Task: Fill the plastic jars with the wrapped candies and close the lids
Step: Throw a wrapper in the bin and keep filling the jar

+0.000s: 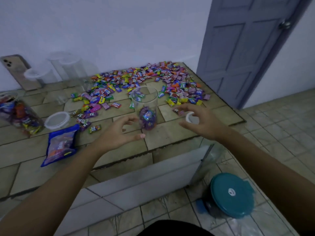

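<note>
The jar [144, 106] at centre is clear, smooth plastic. Candies [146, 77] at 12 o'clock have glossy wrappers. The counter [170, 135] is matt tile with rough joints. At 8 o'clock lies a glossy plastic bag [59, 147], and at 5 o'clock a smooth teal plastic lid [231, 195].

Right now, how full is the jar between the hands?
Barely filled: the jar stands upright and lidless, with candies only at its bottom.

the surface [170, 135] is beige-brown tile with dark grout lines in a staggered pattern. the wrapped candies [144, 80] lie in a mix of purple, pink, orange, yellow, green, blue and red. the clear jar [144, 99] shows mostly purple and blue wrappers at its bottom. the bag [59, 147] is deep blue with a see-through front. the lid [57, 120] is whitish. the round container lid [231, 195] on the floor is teal with a small white mark. the door [247, 48] is grey-blue, the wall [102, 31] pale.
</note>
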